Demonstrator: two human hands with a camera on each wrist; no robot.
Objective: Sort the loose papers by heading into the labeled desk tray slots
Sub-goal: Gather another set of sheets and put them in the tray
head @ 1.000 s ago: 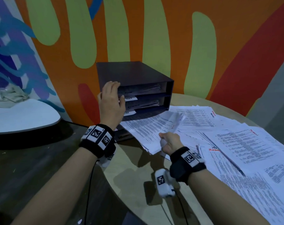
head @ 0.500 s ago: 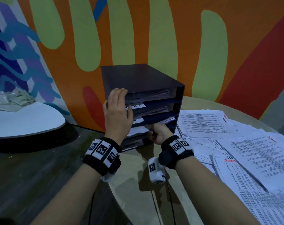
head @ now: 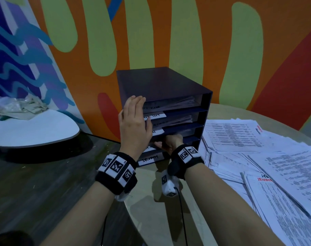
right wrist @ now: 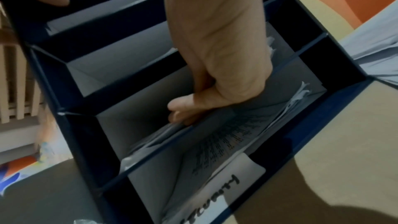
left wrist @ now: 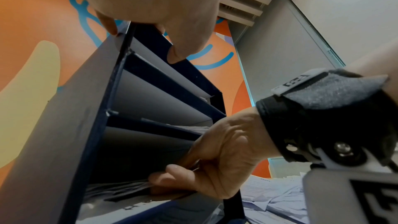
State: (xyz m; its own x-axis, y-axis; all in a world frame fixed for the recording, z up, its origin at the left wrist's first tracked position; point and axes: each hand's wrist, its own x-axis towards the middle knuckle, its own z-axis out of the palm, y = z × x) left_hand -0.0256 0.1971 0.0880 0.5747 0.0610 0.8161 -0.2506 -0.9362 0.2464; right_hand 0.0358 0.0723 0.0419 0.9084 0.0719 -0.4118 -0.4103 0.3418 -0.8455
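Tabletop tray (head: 161,86): right grip (head: 170,142) pinches paper (right wrist: 226,135) inside slot

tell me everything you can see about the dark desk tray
The desk tray is a dark navy box, seemingly card or board, standing upright on the round table against the mural wall. Shelves divide its open front into stacked slots holding papers, with white handwritten labels at their left ends. The left hand rests flat on its front left edge; the right hand reaches into a lower slot.
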